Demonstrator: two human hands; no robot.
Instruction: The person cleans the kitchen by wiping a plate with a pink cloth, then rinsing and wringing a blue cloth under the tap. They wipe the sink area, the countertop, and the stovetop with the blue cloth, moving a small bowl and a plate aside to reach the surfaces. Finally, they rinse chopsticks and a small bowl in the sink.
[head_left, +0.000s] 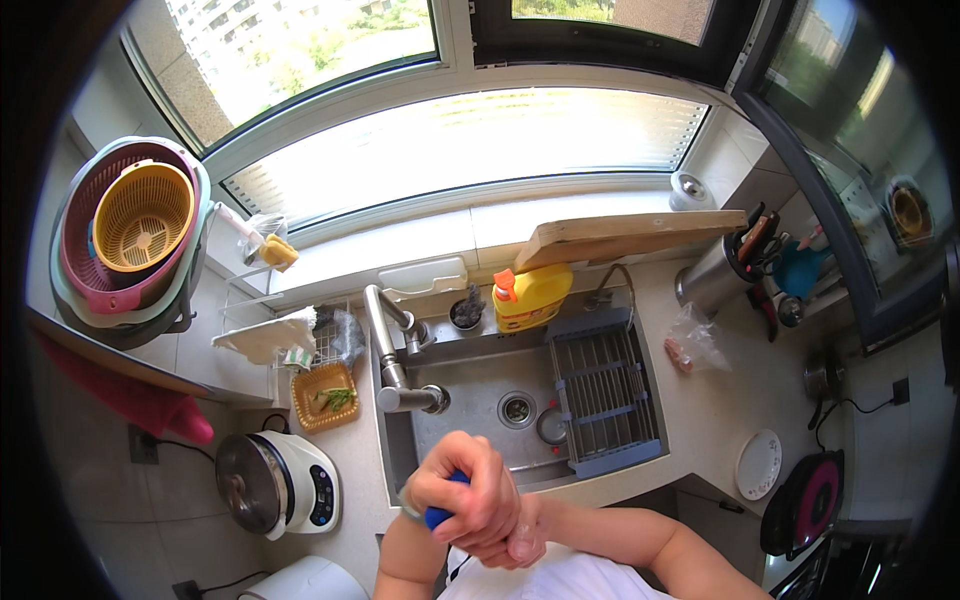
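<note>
My left hand (472, 484) is closed into a fist around a small blue object (437, 517), held over the front edge of the stainless steel sink (465, 375). Most of that object is hidden by the fingers, so its kind cannot be told. Pressed against the lower side of the left fist is my right hand (527, 536), its fingers bent; whether it also grips something is hidden. A pale band (409, 504) circles the left wrist. Below the hands, the sink holds a drain (517, 409), a small round strainer (552, 426) and, at its right side, a draining rack (607, 397).
Behind the sink stand a faucet (386, 337), a yellow detergent jug (532, 296) and a wooden cutting board (630, 236). At left are an electric cooker (300, 480), a brown basket (300, 405) and stacked colanders (90, 202). A knife holder (712, 274) and plate (759, 465) stand right.
</note>
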